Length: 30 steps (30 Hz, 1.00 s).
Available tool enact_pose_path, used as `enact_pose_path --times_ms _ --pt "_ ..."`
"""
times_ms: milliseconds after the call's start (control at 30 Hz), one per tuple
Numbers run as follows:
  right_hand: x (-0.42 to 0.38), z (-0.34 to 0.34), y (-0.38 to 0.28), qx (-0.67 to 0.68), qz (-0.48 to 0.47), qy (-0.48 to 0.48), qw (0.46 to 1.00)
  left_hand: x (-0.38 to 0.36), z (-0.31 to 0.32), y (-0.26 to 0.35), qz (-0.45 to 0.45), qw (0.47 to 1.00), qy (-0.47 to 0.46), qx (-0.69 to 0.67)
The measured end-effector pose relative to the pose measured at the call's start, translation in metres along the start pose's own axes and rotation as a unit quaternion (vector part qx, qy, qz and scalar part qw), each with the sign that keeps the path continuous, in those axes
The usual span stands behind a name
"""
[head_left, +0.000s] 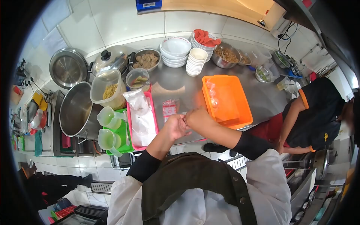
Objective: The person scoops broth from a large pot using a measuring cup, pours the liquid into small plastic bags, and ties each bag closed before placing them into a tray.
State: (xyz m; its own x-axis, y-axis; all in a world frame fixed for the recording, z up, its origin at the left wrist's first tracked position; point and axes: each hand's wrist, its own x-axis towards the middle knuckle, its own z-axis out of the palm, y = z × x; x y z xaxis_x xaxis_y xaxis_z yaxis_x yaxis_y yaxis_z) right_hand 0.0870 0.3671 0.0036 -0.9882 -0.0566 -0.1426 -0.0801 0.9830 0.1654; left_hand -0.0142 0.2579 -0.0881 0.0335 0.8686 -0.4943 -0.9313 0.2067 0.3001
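My left hand (pixel 175 126) is at the front edge of the steel counter, its fingers curled up against my right hand (pixel 198 117). The right hand is bent over with its fingers closed, and whatever lies between the two hands is too small to make out. Just behind them lies a red and white printed packet (pixel 170 108). On the left is a pink tray (pixel 154 119) with white plastic bags (pixel 142 125) in it. To the right stands an orange tub (pixel 245 107) with some clear plastic inside.
Along the wall are white bowls (pixel 175 48), stacked cups (pixel 195 62) and a steel bowl of food (pixel 226 55). A green tray (pixel 125 138) with measuring jugs and a large pot (pixel 77 108) are left. A co-worker (pixel 318 112) stands right; another person (pixel 52 185) is lower left.
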Motion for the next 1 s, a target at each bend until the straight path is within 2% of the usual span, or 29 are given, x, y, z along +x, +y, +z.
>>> enact_pose_path --times_ms 67,167,200,267,300,333,367,400,467,567,667,767,800,867,967,1000 --pt "-0.002 0.012 -0.002 -0.020 -0.001 0.000 1.000 -0.006 0.029 0.004 0.008 0.994 0.099 -0.043" --pt "-0.001 0.066 -0.019 -0.076 0.127 0.184 0.972 0.019 0.015 -0.003 0.060 0.997 0.039 -0.036" --pt "-0.002 0.072 -0.021 0.023 0.168 0.148 0.974 0.026 0.013 -0.005 0.054 0.995 0.073 -0.030" --pt "-0.001 0.057 -0.024 0.217 0.240 0.075 0.943 0.036 0.017 -0.003 0.047 0.989 0.138 -0.017" --pt "0.007 0.082 -0.023 0.391 0.269 0.160 0.865 0.046 0.019 0.000 0.054 0.980 0.193 0.015" --pt "0.020 0.126 -0.020 0.547 0.286 0.238 0.750 0.061 0.020 0.003 0.061 0.966 0.247 0.045" --pt "0.022 0.134 -0.019 0.650 0.298 0.269 0.645 0.072 0.024 0.006 0.069 0.948 0.300 0.075" --pt "0.025 0.142 -0.018 0.734 0.304 0.308 0.524 0.074 0.033 0.011 0.073 0.949 0.294 0.082" --pt "0.020 0.112 -0.013 0.824 0.318 0.308 0.352 0.073 0.058 0.023 0.084 0.951 0.280 0.100" --pt "0.010 0.085 0.011 0.947 0.078 0.296 0.099 0.063 0.084 0.043 0.146 0.944 0.177 0.238" --pt "-0.008 0.027 0.026 0.960 -0.035 0.276 0.020 0.003 0.163 0.058 0.174 0.887 0.095 0.416" --pt "-0.024 0.000 0.037 0.950 -0.272 0.140 0.062 -0.075 0.235 0.062 0.127 0.824 0.007 0.552" --pt "-0.028 -0.005 0.041 0.941 -0.279 0.124 0.149 -0.090 0.238 0.060 0.206 0.743 -0.026 0.637" --pt "-0.022 -0.006 0.060 0.919 -0.260 0.080 0.284 -0.116 0.239 0.054 0.342 0.530 -0.085 0.771" --pt "-0.021 -0.027 0.089 0.860 -0.218 -0.001 0.462 -0.117 0.217 0.041 0.349 0.439 -0.061 0.826" --pt "-0.016 -0.028 0.099 0.832 -0.208 -0.037 0.513 -0.114 0.206 0.031 0.354 0.389 -0.017 0.850"
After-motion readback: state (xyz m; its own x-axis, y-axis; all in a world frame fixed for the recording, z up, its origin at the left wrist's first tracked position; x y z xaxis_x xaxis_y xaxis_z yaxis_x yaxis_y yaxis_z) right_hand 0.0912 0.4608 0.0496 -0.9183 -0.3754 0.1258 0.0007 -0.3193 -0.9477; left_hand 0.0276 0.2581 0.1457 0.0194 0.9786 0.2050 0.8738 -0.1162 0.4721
